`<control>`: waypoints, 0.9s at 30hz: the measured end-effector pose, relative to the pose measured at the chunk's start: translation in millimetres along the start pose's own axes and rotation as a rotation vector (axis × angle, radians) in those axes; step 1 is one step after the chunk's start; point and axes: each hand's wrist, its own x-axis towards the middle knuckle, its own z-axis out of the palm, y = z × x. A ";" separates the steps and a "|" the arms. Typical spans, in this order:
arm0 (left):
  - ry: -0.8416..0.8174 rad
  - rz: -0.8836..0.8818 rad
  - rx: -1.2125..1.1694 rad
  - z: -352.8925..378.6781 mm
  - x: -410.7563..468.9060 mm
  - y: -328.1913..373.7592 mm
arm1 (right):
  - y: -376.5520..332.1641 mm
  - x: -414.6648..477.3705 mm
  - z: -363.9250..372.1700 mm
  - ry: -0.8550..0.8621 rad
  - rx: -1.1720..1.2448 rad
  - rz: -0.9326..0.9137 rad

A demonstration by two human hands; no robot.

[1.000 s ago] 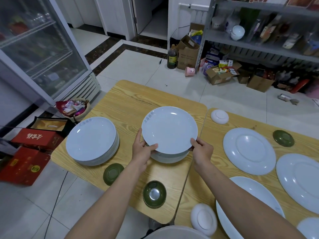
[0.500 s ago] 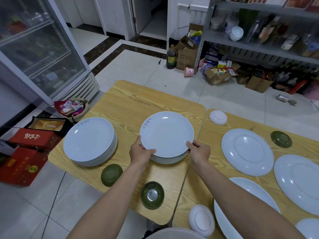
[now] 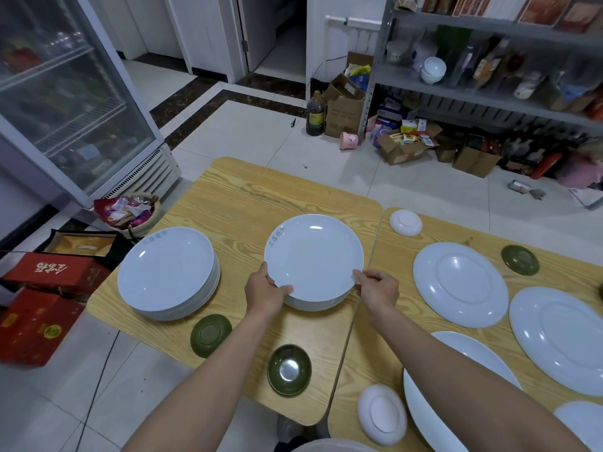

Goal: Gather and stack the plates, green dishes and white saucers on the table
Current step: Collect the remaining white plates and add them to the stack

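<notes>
White plate [image 3: 313, 256] lowered closer onto stack [image 3: 313, 304].

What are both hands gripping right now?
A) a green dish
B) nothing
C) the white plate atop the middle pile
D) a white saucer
C: the left hand and right hand each pinch an opposite side of the white plate by its rim.

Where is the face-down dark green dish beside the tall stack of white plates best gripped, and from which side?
Likely its outer rim, from the near side: the round dark green dish lies foot ring up, close to the wooden table's front edge, where the rim is easiest to hook under.
</notes>
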 end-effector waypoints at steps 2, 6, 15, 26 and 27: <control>0.041 0.068 0.087 -0.4 -0.7 2.7 | 0.4 -3.5 -8.1 -0.052 -0.071 -0.057; -0.027 0.335 0.328 6.1 -8.4 18.3 | -7.9 -13.7 -39.9 -0.234 -0.429 -0.284; -0.295 0.669 0.866 56.5 -39.0 57.9 | -30.9 -34.1 -107.7 -0.330 -1.212 -0.542; -0.339 0.905 1.063 142.4 -134.2 94.6 | -0.9 -59.0 -239.8 -0.190 -1.401 -0.554; -0.351 0.932 1.053 157.0 -149.6 97.9 | 5.2 -61.9 -261.5 -0.174 -1.397 -0.536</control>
